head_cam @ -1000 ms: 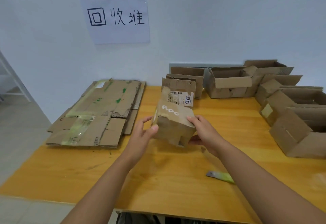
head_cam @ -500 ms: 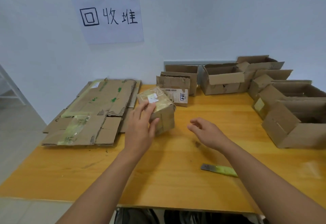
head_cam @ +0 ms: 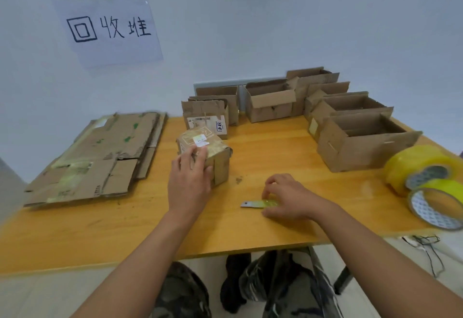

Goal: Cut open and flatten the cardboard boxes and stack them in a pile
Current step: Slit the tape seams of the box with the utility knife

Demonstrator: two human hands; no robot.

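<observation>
A small taped cardboard box (head_cam: 215,147) with a white sticker on top stands on the wooden table (head_cam: 150,222). My left hand (head_cam: 189,180) holds its near side, fingers over the top edge. My right hand (head_cam: 288,198) is down on the table, its curled fingers closing on a green utility knife (head_cam: 258,203) whose metal tip points left. A pile of flattened cardboard (head_cam: 100,157) lies at the left of the table.
Several open boxes (head_cam: 355,137) stand along the back and right of the table, one with a barcode label (head_cam: 205,117). Two rolls of yellow tape (head_cam: 426,182) sit at the right edge. A paper sign (head_cam: 107,27) hangs on the wall.
The small box was turned over and set on the table under my left hand alone. My right hand let go of it and dropped to the green knife.
</observation>
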